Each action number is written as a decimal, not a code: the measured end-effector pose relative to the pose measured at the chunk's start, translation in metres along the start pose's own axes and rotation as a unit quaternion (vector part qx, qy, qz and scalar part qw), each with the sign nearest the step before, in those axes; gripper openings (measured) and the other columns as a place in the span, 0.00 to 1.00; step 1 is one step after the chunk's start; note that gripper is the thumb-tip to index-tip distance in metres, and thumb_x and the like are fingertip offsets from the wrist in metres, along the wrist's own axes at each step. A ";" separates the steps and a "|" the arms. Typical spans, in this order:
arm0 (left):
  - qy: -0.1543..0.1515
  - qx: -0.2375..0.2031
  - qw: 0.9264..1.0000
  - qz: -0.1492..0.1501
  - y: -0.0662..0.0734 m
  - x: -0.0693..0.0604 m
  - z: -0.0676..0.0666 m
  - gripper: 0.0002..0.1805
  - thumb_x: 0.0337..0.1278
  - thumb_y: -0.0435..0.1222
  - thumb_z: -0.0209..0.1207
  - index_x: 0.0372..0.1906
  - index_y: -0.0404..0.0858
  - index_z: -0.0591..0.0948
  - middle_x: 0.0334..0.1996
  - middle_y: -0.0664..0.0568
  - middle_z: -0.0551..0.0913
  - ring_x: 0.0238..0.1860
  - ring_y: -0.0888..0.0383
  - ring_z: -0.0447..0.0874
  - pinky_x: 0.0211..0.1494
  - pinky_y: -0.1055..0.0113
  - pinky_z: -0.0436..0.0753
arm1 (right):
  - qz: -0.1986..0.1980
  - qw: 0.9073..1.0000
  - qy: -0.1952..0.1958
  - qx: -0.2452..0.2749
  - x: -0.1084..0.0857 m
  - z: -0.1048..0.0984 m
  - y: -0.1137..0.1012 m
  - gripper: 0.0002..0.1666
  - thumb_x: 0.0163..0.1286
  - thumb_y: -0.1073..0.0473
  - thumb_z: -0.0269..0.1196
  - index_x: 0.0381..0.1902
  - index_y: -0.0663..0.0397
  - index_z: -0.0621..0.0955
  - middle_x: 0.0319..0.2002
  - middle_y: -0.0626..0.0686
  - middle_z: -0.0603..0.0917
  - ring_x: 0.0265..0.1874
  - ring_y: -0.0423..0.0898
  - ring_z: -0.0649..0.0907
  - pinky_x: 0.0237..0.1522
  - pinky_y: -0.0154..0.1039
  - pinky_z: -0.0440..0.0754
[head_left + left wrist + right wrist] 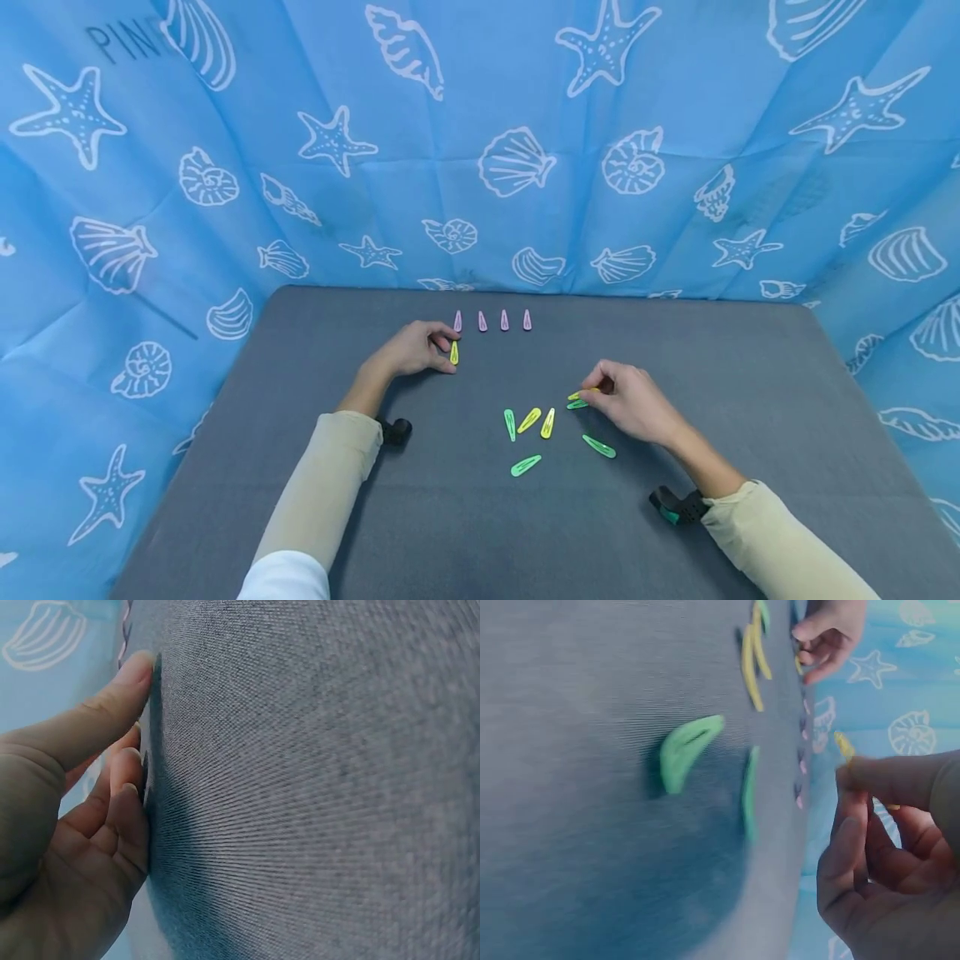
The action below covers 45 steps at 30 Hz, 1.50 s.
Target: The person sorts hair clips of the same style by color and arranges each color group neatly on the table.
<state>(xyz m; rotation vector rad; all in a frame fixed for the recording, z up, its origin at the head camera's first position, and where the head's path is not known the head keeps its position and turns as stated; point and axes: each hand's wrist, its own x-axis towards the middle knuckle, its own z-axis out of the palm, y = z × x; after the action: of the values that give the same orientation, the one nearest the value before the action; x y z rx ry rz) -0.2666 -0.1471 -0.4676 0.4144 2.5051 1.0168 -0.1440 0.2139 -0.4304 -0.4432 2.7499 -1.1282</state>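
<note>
Near centre, left hand [414, 348] and right hand [628, 402] each pinch a yellow snap clip [454, 354]; likely light, stiff; best edge-held.

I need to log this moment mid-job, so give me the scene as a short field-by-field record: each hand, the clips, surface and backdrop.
Left hand: holds a yellow clip by its ends, near the leftmost lilac clip
Right hand: pinches a second yellow clip, raised off the table
Row near far edge: four lilac clips
Loose clips: two yellow clips, four green clips
Surface: grey table
Backdrop: blue curtain with white shells and starfish
</note>
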 end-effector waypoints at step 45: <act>0.028 -0.032 0.998 -0.051 0.002 0.002 0.003 0.25 0.46 0.40 0.79 0.52 0.48 0.84 0.40 0.53 0.83 0.41 0.54 0.79 0.47 0.60 0.74 | 0.101 0.993 0.056 0.039 0.134 0.092 -0.050 0.08 0.67 0.59 0.70 0.42 0.56 0.88 0.35 0.54 0.89 0.32 0.44 0.82 0.36 0.35 0.74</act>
<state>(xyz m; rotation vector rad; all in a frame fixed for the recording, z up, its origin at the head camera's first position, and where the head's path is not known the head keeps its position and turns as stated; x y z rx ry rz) -0.2665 -0.1432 -0.4692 0.2392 2.5062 1.0794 -0.2384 0.0768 -0.4626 -0.0907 2.7556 -1.2360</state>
